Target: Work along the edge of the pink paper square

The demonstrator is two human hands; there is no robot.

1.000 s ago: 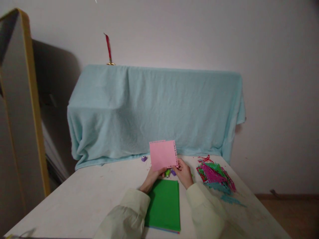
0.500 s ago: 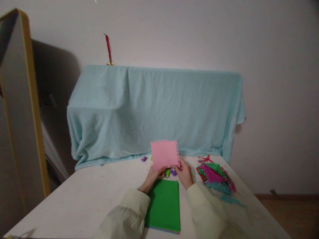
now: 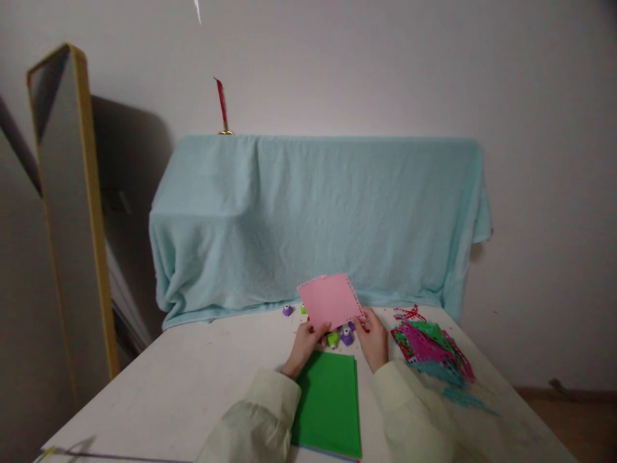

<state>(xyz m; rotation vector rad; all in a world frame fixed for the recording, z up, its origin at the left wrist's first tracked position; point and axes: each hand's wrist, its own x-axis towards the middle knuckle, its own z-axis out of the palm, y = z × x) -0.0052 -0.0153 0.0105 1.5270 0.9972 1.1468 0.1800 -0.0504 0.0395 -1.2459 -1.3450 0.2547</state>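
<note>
Both hands hold up a pink paper (image 3: 331, 300) over the white table (image 3: 193, 373). The left hand (image 3: 305, 341) pinches its bottom left edge and the right hand (image 3: 373, 331) pinches its bottom right corner. Little green and purple things (image 3: 340, 335), maybe paper punches, sit under it. A green paper stack (image 3: 330, 405) lies between the sleeves. Cut paper scraps (image 3: 429, 347) lie near the right hand.

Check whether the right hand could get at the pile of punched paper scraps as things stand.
Probably yes: the scraps lie on bare table just right of the right hand with nothing between, though its fingers hold the pink sheet.
</note>
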